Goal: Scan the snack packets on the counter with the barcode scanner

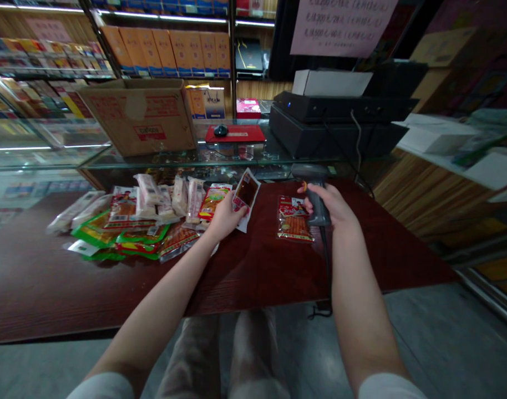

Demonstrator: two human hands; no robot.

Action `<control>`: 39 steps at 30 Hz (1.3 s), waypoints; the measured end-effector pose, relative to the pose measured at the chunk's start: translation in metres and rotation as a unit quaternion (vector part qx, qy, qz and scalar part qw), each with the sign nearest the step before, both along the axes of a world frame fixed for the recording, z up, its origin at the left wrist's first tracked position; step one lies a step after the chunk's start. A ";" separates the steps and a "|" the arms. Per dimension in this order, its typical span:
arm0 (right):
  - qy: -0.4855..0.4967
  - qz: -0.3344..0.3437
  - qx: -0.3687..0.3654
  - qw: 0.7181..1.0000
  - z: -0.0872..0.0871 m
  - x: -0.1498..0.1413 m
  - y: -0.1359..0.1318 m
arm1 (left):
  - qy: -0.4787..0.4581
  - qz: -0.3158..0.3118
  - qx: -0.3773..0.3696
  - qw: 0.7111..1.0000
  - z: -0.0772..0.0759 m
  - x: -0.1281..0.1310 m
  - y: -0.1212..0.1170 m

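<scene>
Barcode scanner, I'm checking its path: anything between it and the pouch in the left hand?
Nothing visible stands between the barcode scanner and the pouch in the left hand; a red snack packet lies flat nearby.

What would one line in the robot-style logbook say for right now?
left hand: holds brown-and-white packet | right hand: grips scanner | table: snack pile, red packet near scanner | behind: cardboard box, mouse on red mat

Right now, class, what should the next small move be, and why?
Perhaps ease the held packet towards the scanner: the left hand grips the packet, the right hand the scanner, and tabletop shows between them.
</scene>
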State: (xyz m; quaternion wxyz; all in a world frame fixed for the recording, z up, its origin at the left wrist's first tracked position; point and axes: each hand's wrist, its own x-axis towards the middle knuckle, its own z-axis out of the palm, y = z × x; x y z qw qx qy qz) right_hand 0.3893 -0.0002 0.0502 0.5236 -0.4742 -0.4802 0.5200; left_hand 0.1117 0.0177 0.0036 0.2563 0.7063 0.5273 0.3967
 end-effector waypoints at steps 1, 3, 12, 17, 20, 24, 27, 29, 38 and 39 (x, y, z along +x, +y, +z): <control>0.000 0.006 0.009 1.000 0.000 -0.002 0.000 | -0.026 -0.005 0.015 1.000 0.005 -0.007 0.003; -0.002 0.023 0.031 0.999 -0.001 -0.010 -0.001 | -0.076 -0.022 0.028 0.996 0.014 -0.020 0.007; -0.037 0.095 0.036 0.994 -0.009 -0.049 -0.005 | -0.177 -0.072 -0.040 0.981 0.022 -0.044 0.008; -0.043 0.112 0.061 0.991 -0.013 -0.052 -0.004 | -0.164 -0.070 -0.050 0.983 0.023 -0.039 0.006; -0.040 0.123 0.061 0.990 -0.015 -0.052 -0.002 | -0.155 -0.071 -0.078 0.982 0.024 -0.036 0.004; -0.037 0.123 0.053 0.990 -0.015 -0.050 -0.002 | -0.123 -0.055 -0.067 0.989 0.026 -0.036 0.004; -0.051 0.100 0.034 0.993 -0.013 -0.047 -0.001 | -0.031 0.007 -0.017 0.999 0.030 -0.041 0.003; -0.063 0.054 0.027 0.996 -0.013 -0.043 0.002 | 0.050 0.078 -0.012 0.996 0.033 -0.045 0.001; -0.158 -0.170 -0.094 0.968 -0.033 0.004 0.027 | 0.306 0.179 0.160 0.921 0.026 -0.047 -0.008; -0.146 -0.171 -0.115 0.968 -0.034 0.008 0.027 | 0.313 0.135 0.155 0.927 0.023 -0.046 -0.007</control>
